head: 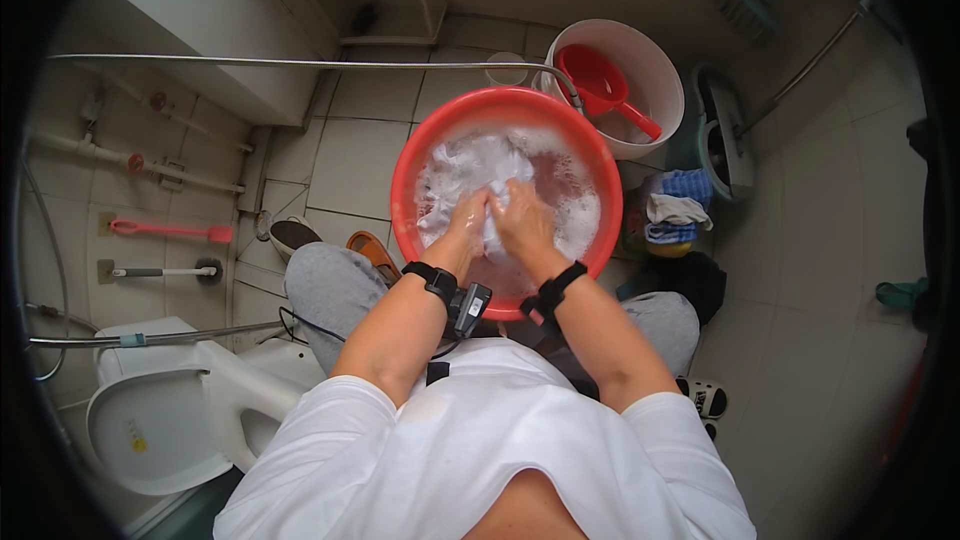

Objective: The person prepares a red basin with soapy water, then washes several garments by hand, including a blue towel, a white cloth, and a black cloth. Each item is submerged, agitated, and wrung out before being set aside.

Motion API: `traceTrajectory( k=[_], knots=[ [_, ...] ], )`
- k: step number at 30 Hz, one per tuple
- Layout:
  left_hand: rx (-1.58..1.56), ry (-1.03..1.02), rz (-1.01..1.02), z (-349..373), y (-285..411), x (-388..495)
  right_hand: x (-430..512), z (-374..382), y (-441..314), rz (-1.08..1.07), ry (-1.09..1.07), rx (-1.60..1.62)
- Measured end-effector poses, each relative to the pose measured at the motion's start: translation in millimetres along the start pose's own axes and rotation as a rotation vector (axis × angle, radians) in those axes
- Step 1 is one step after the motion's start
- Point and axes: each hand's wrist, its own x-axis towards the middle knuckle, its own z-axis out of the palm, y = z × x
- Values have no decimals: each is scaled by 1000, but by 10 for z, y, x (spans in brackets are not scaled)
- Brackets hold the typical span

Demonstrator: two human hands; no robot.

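A red plastic basin (609, 240) stands on the tiled floor between my knees, holding sudsy water. White wet cloth (480, 159) lies bunched in it, partly under the foam (581, 202). My left hand (470, 221) grips a fold of this cloth near the basin's middle. Close beside it, almost touching, my right hand (523, 217) is closed on the same cloth. The cloth's lower part hangs between my hands into the water. Each wrist wears a black strap, and a small black device (470, 307) sits by the left one.
A white bucket (667, 90) with a red dipper (596, 79) stands behind the basin to the right. A metal shower hose (300, 60) crosses to the basin's rim. Folded cloths (679, 206) rest at the right. Slippers (371, 255) and a white plastic seat (157, 420) are on the left.
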Motion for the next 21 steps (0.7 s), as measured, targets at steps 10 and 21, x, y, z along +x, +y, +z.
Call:
traceTrajectory(
  k=[10, 21],
  knots=[
    [1424, 127, 705, 12, 338, -567, 235, 56, 743, 50, -172, -276],
    [-339, 163, 244, 477, -60, -657, 248, 200, 584, 363, -190, 512]
  ],
)
